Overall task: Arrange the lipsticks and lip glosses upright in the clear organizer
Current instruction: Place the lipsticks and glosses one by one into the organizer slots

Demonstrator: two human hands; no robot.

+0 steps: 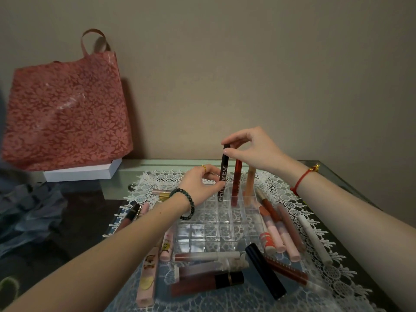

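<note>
A clear organizer (pixel 211 230) with a grid of square cells sits on a lace mat. In its far row stand a black tube (pixel 224 174) with white lettering, a red gloss (pixel 236 183) and an orange gloss (pixel 250 183), all upright. My right hand (pixel 249 149) pinches the top of the black tube. My left hand (pixel 200 183) holds the same tube lower down, from the left. Several lipsticks and glosses lie flat around the organizer, among them a black lipstick (pixel 264 270) and a dark red gloss (pixel 207 283) in front.
A red floral bag (pixel 65 113) leans on the wall at the left, on a white box (pixel 83 171). Pink tubes (pixel 147 275) lie at the front left, more tubes (pixel 283 228) at the right. The lace mat (pixel 315 239) covers a glass table.
</note>
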